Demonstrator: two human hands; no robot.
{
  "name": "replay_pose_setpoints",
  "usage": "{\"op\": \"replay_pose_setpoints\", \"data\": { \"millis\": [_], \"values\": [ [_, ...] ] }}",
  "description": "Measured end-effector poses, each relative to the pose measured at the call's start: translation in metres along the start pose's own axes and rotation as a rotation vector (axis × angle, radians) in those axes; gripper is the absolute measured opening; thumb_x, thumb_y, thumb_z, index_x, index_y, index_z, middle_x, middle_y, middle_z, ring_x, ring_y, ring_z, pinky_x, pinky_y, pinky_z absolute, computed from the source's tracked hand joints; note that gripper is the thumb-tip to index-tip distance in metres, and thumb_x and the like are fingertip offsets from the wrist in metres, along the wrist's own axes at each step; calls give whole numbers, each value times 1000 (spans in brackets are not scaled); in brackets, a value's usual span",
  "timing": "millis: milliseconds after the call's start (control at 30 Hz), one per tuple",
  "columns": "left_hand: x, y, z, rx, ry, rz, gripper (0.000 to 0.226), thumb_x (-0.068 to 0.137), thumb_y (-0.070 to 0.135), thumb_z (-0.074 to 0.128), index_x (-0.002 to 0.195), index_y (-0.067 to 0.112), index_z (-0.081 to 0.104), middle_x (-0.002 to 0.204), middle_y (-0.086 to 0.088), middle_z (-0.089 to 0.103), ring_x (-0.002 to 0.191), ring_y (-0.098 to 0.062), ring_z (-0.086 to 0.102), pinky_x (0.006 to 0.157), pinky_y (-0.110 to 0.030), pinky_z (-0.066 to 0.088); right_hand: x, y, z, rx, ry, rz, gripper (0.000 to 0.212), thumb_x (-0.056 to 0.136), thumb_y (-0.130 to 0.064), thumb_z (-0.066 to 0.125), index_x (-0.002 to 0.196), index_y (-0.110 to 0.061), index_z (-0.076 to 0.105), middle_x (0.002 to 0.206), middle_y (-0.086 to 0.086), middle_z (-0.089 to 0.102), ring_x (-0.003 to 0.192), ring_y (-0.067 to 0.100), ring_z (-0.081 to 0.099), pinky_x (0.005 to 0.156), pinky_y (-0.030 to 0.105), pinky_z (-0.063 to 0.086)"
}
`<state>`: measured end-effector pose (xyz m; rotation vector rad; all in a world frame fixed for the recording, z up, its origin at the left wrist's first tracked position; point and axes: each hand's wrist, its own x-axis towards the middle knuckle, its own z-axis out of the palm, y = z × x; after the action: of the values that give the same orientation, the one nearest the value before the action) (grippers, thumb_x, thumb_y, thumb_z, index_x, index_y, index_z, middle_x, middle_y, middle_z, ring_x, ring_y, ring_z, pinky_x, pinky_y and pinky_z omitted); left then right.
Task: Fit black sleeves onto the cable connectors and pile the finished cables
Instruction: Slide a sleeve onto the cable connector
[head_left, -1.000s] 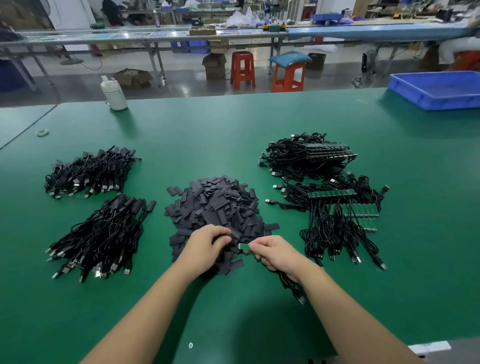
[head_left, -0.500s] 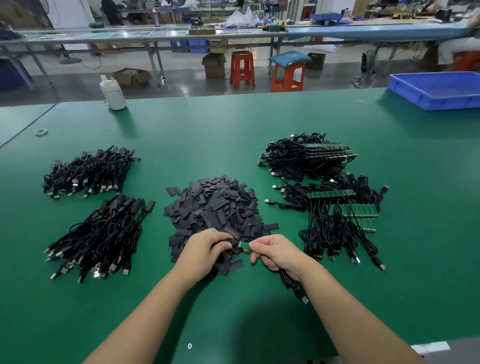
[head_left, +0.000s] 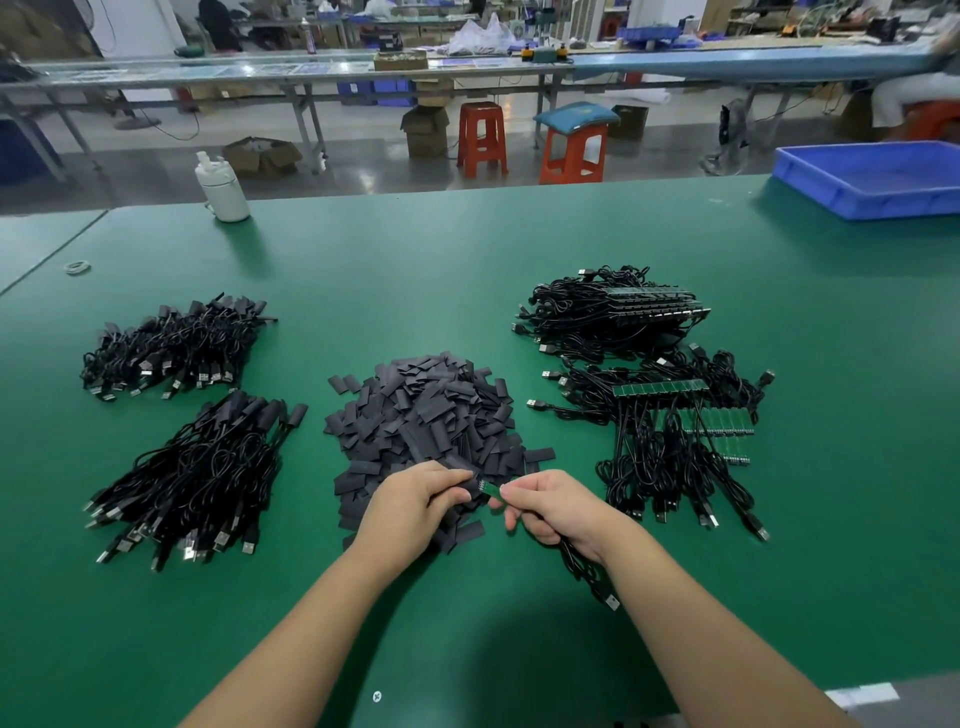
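— What had changed in that last second?

— The two hands had drawn together. A second earlier a short gap of green board showed between them; at this moment the sleeve (head_left: 470, 484) in the left hand (head_left: 415, 506) met the tip of the board (head_left: 491, 488) that the right hand (head_left: 553, 506) held out, with only a sliver of green left bare.

— And each grip?

— The left grip was clenched on the sleeve, pinching it between thumb and fingers. The right grip pinched the board's near end, and the cable (head_left: 587, 571) trailed back under that wrist to its plug, which lay on the surface (head_left: 467, 249) nearer the person.

— Meaning for the task?

— I judged the sleeve was just starting onto the connector, not yet seated. The heap of loose sleeves (head_left: 426, 415) lay directly beyond both grips, the bare cables (head_left: 670, 415) off to the right of the right grip, and the finished piles (head_left: 192, 478) to the left of the left grip, where this one would probably go.
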<state>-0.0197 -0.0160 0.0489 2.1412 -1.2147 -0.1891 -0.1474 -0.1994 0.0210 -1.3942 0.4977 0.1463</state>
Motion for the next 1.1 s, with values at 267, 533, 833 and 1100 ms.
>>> {"op": "replay_pose_setpoints", "data": {
  "millis": [267,533,833,1100],
  "values": [
    [4,-5,-4,75,-108,77,28,94,33,63,119,26,71,102,13,68,97,-7,62,87,-25,48,-2,-1,1,-39,-7,7,23,100,-24,59,98,-6,73,73,4,68,40,7,34,37,18,27],
    [11,-7,-8,89,-202,54,32,93,37,64,123,27,68,107,10,69,101,-9,61,91,-27,47,-2,-1,4,-38,26,12,23,100,-24,60,97,-5,73,72,5,68,40,8,33,37,19,26],
    [10,1,3,195,-221,153,34,96,36,59,127,23,65,108,0,68,102,-19,62,88,-28,46,-3,-1,13,-111,54,-16,17,100,-21,59,94,-9,70,75,5,72,38,9,34,38,21,30],
    [-4,8,6,344,29,372,24,76,10,80,97,16,73,94,3,71,80,-19,69,59,-28,56,-12,-13,15,-132,-26,6,32,104,-28,50,104,-5,72,86,9,75,54,12,52,55,24,48]
  ]
}}
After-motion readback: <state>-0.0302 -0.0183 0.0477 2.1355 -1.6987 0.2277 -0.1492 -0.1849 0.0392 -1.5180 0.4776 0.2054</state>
